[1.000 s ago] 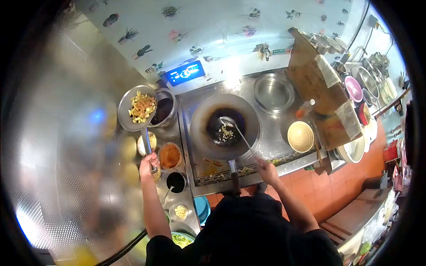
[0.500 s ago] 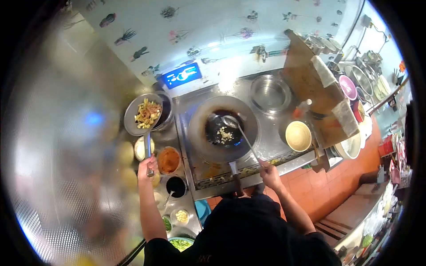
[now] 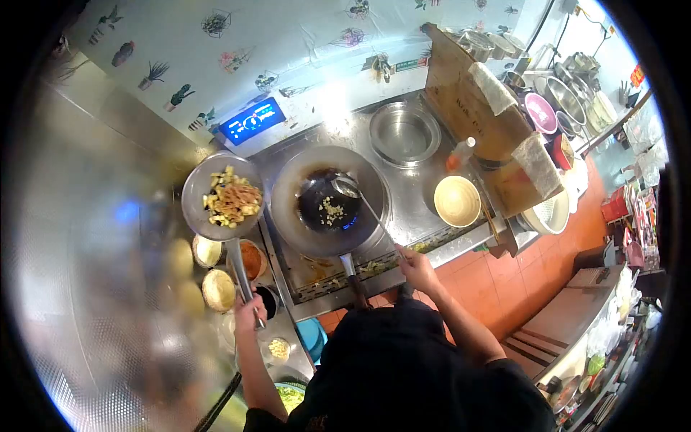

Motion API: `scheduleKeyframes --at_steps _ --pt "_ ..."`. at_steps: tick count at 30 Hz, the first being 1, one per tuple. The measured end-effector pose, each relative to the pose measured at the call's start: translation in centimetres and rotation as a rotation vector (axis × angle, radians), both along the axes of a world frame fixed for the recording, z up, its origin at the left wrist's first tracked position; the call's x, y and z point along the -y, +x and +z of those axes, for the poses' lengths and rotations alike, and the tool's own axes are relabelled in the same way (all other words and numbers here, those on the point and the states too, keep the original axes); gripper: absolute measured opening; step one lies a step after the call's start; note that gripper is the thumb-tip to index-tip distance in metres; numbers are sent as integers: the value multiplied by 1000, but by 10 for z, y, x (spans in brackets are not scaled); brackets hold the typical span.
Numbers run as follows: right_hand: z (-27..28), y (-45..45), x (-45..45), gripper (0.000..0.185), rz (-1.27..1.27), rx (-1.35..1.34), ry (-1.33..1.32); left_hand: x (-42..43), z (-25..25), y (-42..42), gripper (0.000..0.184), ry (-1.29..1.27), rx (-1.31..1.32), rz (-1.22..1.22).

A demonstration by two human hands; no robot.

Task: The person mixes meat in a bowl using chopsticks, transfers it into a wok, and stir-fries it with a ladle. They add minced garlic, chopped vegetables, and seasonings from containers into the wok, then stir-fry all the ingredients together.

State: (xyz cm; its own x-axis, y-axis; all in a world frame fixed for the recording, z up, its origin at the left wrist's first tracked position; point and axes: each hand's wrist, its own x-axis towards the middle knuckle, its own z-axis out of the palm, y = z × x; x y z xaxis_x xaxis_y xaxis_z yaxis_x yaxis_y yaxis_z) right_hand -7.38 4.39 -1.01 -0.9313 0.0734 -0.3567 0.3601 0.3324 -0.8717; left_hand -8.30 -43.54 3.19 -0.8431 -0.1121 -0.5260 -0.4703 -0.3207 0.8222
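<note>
My left hand (image 3: 250,311) is closed around the handle of a round metal strainer (image 3: 193,205), raised beside the wok's left rim. Browned chunks and thin strips of what looks like meat (image 3: 237,199) lie in it. My right hand (image 3: 417,268) grips the long handle of a ladle (image 3: 347,187). The ladle's bowl is inside the wok (image 3: 291,232), close to small pale chopped bits (image 3: 331,211), perhaps garlic, in dark oil. The wok sits on the stove, its handle (image 3: 352,277) pointing toward me.
Left of the stove are a tub of red sauce (image 3: 253,260), pale containers (image 3: 218,289) and a small bowl of chopped bits (image 3: 279,349). A steel basin (image 3: 404,135), a yellowish bowl (image 3: 457,201) and a bottle (image 3: 461,153) stand right of the wok, before a cardboard screen (image 3: 461,86).
The strainer has come up closer to the camera and nearer the wok, now overlapping the sauce tub. The ladle stays in the wok. The whole view has shifted, moving the scene left.
</note>
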Motion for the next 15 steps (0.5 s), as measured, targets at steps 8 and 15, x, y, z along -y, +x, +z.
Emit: scheduleKeyframes --at_steps 8,15 --pt "-3 -12 -30 45 17 -87 87 -117 -17 49 31 -672 -21 -180" --pt "-3 -10 -51 50 104 -259 373 -137 -43 53 65 -1237 -323 -137"
